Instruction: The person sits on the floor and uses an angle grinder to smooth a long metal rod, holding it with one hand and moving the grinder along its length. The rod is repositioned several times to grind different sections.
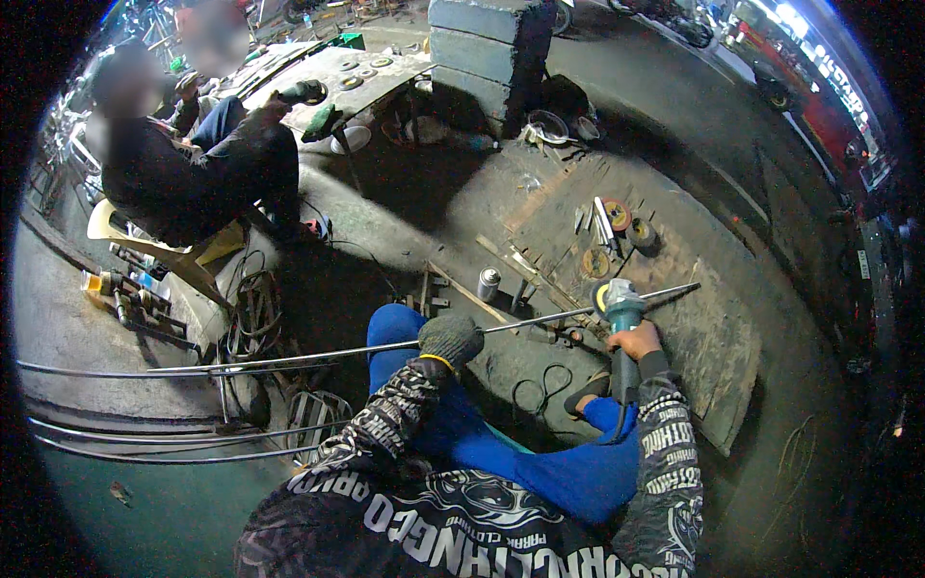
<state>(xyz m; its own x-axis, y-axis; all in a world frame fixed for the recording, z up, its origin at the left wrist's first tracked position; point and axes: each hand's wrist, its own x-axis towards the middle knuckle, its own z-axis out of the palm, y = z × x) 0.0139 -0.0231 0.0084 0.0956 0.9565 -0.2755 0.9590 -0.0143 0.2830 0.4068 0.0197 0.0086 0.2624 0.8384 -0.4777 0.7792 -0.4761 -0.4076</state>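
One long steel rod (385, 348) is gripped by the gloved left hand (450, 339); one angle grinder (621, 318), clasped by the right hand (636, 342), is held at the rod, near three loose discs (618, 215).

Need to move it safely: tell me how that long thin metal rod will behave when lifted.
The metal rod looks very long and thin, so it will probably sag and whip at its ends. Round, so apt to roll. The gloved left hand grips it mid-length, suggesting one hand can manage it.
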